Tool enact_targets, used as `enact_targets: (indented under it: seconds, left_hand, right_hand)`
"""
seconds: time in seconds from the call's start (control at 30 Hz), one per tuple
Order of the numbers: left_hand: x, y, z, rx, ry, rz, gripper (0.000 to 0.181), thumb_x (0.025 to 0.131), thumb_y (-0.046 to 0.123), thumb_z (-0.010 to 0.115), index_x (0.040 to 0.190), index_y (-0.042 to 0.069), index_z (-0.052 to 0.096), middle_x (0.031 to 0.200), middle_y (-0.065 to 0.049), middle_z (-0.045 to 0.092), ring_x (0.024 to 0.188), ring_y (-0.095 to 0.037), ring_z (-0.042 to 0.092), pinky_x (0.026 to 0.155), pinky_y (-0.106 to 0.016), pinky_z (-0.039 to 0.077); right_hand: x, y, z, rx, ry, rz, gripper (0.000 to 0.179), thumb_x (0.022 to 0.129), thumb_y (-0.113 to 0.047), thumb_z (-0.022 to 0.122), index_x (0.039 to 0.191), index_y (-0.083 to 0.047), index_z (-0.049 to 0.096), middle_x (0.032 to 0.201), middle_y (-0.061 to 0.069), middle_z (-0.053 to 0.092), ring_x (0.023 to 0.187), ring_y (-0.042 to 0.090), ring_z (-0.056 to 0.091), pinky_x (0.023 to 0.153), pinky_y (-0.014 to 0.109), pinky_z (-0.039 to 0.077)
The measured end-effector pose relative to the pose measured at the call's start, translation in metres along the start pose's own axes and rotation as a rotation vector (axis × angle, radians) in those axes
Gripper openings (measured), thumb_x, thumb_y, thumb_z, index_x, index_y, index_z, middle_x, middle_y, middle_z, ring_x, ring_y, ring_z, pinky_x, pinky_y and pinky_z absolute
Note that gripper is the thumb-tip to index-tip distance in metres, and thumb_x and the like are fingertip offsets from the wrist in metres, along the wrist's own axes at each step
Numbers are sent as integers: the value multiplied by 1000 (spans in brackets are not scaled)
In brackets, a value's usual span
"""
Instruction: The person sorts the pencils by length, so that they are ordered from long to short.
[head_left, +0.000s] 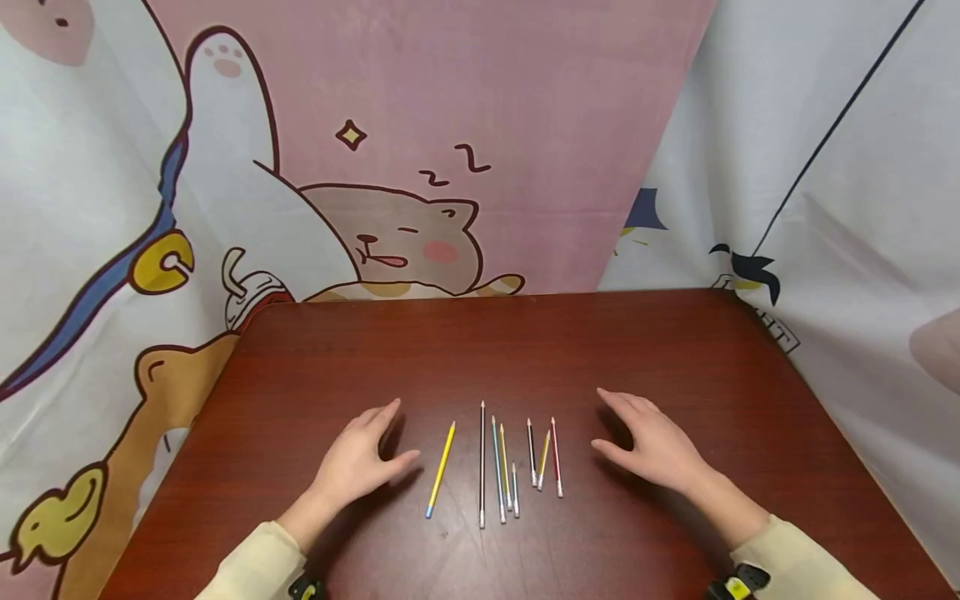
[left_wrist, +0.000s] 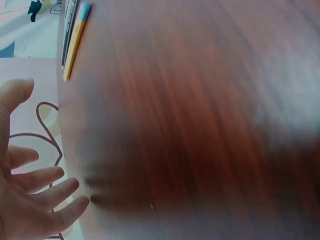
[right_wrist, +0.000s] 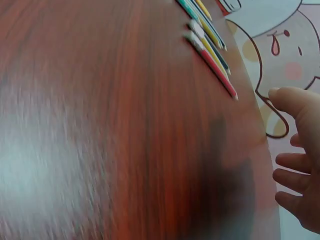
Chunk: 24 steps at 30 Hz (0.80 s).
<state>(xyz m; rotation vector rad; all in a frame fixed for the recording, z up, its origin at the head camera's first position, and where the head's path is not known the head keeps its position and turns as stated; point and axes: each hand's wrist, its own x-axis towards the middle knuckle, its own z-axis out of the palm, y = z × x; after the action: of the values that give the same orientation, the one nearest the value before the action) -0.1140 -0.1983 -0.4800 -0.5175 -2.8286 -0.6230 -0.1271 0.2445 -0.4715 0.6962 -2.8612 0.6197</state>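
Note:
Several pencils lie on the table between my hands in the head view, tips pointing away from me. A yellow pencil with a blue end [head_left: 441,468] is leftmost, nearest my left hand [head_left: 358,457]. Right of it are a long dark pencil [head_left: 482,467], a blue pencil [head_left: 498,467], a yellowish pencil [head_left: 506,467] and a short blue pencil [head_left: 515,492]. A further group holds a black pencil [head_left: 532,454], a short yellow pencil [head_left: 543,460] and a red pencil [head_left: 557,458]. My right hand [head_left: 660,442] is beyond the red one. Both hands have spread, relaxed fingers and hold nothing.
The brown wooden table [head_left: 480,350] has its far edge against a cartoon-printed cloth [head_left: 555,150]. More printed cloth hangs at the left and right sides. Light sleeves and dark wrist devices show at both forearms.

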Motion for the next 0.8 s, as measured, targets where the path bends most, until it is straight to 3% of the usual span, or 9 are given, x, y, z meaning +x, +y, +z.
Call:
enact_targets:
  seconds: [0.23,0.6,0.8]
  left_hand:
    - [2,13,1,-73,22,10,79,74,40,85,136,0,57,113,-16,65,101,-32,65,82,-47,53]
    - [5,32,4,-205,63,78,72,68,26,90,128,-3,62,108,-13,67,86,-23,67,68,-32,55]
    - [6,46,9,-331,23,61,68,70,19,89,126,-6,62,109,-16,67,86,-24,68,66,-28,56]
  right_hand:
    - [7,-17,12,86,-16,-13,70,84,-33,78,140,-3,53,130,16,60,120,36,55,95,54,45]
    - [17,-46,30,163,39,-137,62,79,-24,82,132,-3,60,115,8,66,107,28,61,89,49,49]
    - [21,-62,37,173,5,-149,61,79,-26,83,132,-4,61,116,7,66,108,26,61,91,46,49]
